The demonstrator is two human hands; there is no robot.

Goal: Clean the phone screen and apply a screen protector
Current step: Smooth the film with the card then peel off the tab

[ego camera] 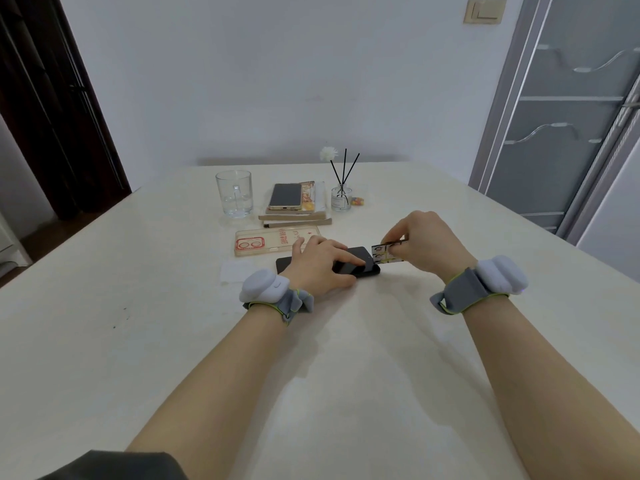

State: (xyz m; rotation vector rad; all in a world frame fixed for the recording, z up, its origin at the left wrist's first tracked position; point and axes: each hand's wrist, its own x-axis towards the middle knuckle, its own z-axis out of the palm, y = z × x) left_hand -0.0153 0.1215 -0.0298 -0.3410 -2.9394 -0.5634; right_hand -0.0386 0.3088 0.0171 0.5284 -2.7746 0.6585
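Note:
A black phone [360, 255] lies flat on the white table [138, 306], screen up. My left hand [320, 266] rests on top of it, fingers spread and pressing on the screen, covering the phone's left half. My right hand [427, 242] pinches a small printed card [382, 254] whose lower edge touches the phone's right end. A thin white sheet [232, 271] lies on the table just left of the phone. Whether a protector is on the screen I cannot tell.
Behind the phone lie a clear phone case with red print [273, 241], a stack of books [298, 216] with a second phone [285, 196] on top, a glass mug [235, 194] and a reed diffuser bottle [341, 197].

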